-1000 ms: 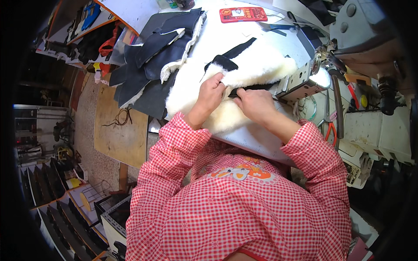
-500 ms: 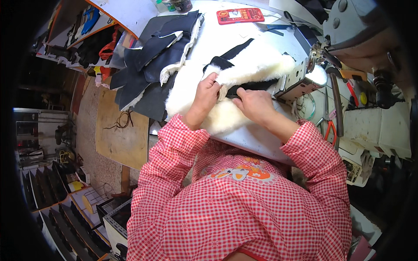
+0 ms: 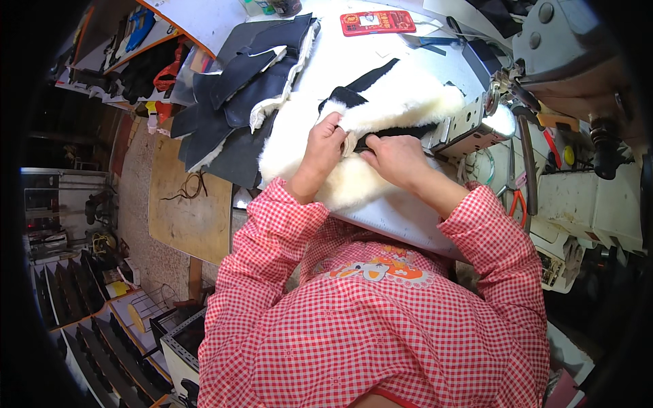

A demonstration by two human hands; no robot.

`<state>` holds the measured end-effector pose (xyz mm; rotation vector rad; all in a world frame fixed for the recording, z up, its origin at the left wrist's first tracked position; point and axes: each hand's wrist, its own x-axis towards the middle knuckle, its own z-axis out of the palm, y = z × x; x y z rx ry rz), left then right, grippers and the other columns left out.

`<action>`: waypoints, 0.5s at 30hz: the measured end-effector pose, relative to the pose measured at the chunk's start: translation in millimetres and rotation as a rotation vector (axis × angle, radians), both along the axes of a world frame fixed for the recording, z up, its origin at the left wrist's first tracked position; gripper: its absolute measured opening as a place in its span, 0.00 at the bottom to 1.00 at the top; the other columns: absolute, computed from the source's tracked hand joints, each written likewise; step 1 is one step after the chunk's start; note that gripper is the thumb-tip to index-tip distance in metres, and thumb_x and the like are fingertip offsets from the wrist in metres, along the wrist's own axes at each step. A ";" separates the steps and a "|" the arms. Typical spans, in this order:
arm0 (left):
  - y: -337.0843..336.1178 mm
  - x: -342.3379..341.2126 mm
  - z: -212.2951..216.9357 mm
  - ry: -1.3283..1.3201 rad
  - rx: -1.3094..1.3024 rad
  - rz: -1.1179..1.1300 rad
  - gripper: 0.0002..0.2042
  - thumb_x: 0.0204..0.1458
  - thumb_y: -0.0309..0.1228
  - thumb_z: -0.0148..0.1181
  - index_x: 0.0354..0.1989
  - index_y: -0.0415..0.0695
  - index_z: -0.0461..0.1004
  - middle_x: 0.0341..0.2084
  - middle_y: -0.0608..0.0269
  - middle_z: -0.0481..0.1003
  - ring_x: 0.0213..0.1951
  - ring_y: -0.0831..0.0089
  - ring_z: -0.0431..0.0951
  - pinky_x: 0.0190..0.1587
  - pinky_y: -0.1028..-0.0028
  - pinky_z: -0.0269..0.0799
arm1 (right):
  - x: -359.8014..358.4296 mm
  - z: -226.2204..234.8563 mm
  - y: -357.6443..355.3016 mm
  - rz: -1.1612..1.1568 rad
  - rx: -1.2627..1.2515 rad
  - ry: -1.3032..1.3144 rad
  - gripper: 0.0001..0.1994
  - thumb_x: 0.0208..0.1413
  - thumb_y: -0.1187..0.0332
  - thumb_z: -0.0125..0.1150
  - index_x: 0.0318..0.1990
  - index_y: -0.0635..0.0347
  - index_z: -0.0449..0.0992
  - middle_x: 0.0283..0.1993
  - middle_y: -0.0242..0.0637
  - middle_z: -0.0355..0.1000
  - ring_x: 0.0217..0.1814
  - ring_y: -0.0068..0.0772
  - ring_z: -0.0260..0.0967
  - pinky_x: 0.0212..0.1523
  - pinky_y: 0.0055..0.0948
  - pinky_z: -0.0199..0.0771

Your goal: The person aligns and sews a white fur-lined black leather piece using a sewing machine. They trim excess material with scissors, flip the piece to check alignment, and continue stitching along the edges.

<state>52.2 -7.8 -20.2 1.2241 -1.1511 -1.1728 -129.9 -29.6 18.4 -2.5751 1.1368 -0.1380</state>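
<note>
A piece of white fleece with black backing [image 3: 381,112] lies on the pale worktable [image 3: 401,217], its far end reaching the sewing machine [image 3: 544,47] and its near end hanging toward the person's chest. The left hand [image 3: 325,143] is closed on a fold of the fleece, fingers curled over the edge with the thumb tucked beneath. The right hand [image 3: 398,158], just right of it and nearly touching, pinches a narrow black strip [image 3: 401,130] against the wool between thumb and forefingers (how tightly is hard to tell from this angle). Left of the fleece piece, a stack of dark blue-black pieces with fleece trim [image 3: 238,95] overlaps the table edge. Beyond the fleece piece, at the far side of the table, lies a flat red rectangular object [image 3: 377,22]. Right of the fleece piece, below the sewing machine, red-handled pliers [image 3: 518,198] sit among other tools. Both sleeves are red-and-white check.
</note>
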 end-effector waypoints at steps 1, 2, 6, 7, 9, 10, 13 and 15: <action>0.3 0.5 0.9 0.038 0.054 0.006 0.08 0.57 0.21 0.48 0.41 0.43 0.73 0.26 0.76 0.72 0.22 0.90 0.64 0.23 0.86 0.57 | 2.2 -1.0 -0.2 -0.001 0.002 0.015 0.13 0.58 0.55 0.53 0.36 0.56 0.74 0.28 0.42 0.77 0.33 0.46 0.77 0.33 0.44 0.74; 0.4 0.9 1.6 0.070 0.077 -0.005 0.08 0.57 0.21 0.48 0.41 0.43 0.73 0.26 0.76 0.72 0.22 0.90 0.65 0.23 0.86 0.58 | 3.8 -1.8 -0.3 0.001 -0.004 0.020 0.13 0.58 0.55 0.53 0.36 0.56 0.74 0.28 0.42 0.77 0.33 0.46 0.76 0.33 0.44 0.74; -0.4 2.5 2.8 0.108 0.121 -0.006 0.08 0.57 0.21 0.48 0.42 0.43 0.73 0.26 0.76 0.72 0.21 0.90 0.65 0.22 0.86 0.58 | 5.2 -1.5 0.0 -0.050 0.040 0.006 0.14 0.58 0.55 0.53 0.35 0.57 0.74 0.28 0.43 0.77 0.34 0.47 0.76 0.34 0.46 0.74; -0.7 2.0 2.6 0.161 0.098 -0.019 0.08 0.57 0.22 0.48 0.42 0.43 0.73 0.26 0.76 0.72 0.21 0.90 0.65 0.22 0.86 0.57 | 3.2 -0.4 0.2 -0.059 0.054 -0.008 0.14 0.58 0.55 0.53 0.36 0.57 0.73 0.28 0.44 0.77 0.34 0.48 0.76 0.34 0.46 0.73; -0.8 0.6 2.4 0.247 0.084 -0.018 0.08 0.57 0.22 0.48 0.42 0.43 0.73 0.25 0.76 0.72 0.20 0.91 0.65 0.21 0.86 0.57 | -1.5 1.9 1.1 -0.079 0.082 -0.011 0.15 0.58 0.54 0.53 0.36 0.57 0.73 0.28 0.44 0.76 0.34 0.49 0.76 0.35 0.47 0.73; -0.5 0.6 2.7 0.211 0.070 0.007 0.08 0.57 0.22 0.48 0.42 0.43 0.73 0.25 0.76 0.72 0.20 0.91 0.65 0.21 0.87 0.57 | -5.0 3.2 1.7 -0.090 0.095 0.001 0.15 0.58 0.54 0.53 0.36 0.57 0.73 0.29 0.45 0.76 0.34 0.49 0.76 0.35 0.47 0.73; 1.3 0.8 3.4 0.131 0.087 0.009 0.08 0.57 0.22 0.48 0.42 0.43 0.73 0.25 0.76 0.72 0.20 0.91 0.64 0.21 0.87 0.57 | -9.9 4.7 2.2 -0.072 0.090 -0.001 0.15 0.58 0.54 0.53 0.36 0.57 0.73 0.29 0.44 0.77 0.34 0.49 0.76 0.36 0.48 0.73; 1.7 1.1 4.4 0.116 0.059 -0.007 0.08 0.57 0.22 0.48 0.43 0.43 0.73 0.25 0.76 0.72 0.20 0.91 0.64 0.21 0.87 0.57 | -8.9 4.7 2.0 -0.050 0.071 -0.005 0.15 0.58 0.54 0.53 0.36 0.57 0.73 0.29 0.44 0.77 0.34 0.49 0.76 0.35 0.47 0.73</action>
